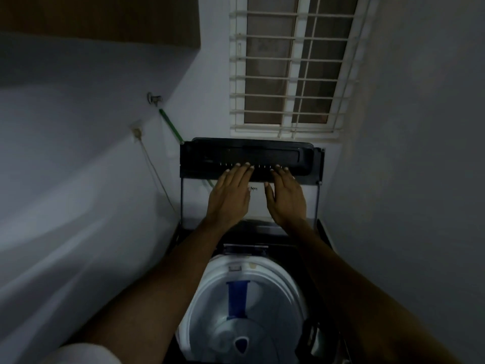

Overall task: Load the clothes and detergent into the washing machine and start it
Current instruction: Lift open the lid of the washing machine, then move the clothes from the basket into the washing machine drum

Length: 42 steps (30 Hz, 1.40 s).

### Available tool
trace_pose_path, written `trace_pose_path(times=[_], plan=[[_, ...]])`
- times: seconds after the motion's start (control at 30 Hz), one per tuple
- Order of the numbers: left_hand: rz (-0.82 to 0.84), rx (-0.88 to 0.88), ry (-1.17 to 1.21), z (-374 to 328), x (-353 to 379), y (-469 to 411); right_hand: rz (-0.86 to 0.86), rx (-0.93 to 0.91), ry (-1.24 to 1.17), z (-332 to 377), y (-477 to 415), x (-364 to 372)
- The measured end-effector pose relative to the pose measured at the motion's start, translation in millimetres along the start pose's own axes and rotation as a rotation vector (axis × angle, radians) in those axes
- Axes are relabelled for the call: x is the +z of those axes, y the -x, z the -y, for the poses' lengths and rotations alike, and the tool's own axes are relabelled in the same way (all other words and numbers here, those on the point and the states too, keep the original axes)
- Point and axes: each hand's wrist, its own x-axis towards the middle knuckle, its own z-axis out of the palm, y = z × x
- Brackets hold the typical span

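Washing machine (262, 232), top-loader, stands in a corner below a barred window (288, 64), its lid (249, 156) raised upright. Left hand (229, 195) and right hand (287, 198) lie flat on the lid side by side, fingers straight, gripping nothing, fingertips on its dark upper band. White drum (262, 306) with a blue strip (237, 298) shows between the forearms; green hose (170, 126) on the left wall.

dim, bluish | motion blur lower left | wide-angle edge distortion
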Motion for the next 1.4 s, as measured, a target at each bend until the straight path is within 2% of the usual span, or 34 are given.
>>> trace_pose_path(times=[0.5,0.83,1.1,1.4], plan=[[0.115,-0.077,0.019,-90,-74,120,0.129,0.057,0.129,31,149,-85],[0.157,-0.095,0.045,-157,-109,184,0.136,0.081,0.167,25,235,-140],[0.212,-0.061,0.089,-240,-110,204,0.122,0.152,0.152,-22,292,-188],[0.279,-0.102,0.165,-401,-72,234,0.201,0.149,0.172,-149,376,-265]])
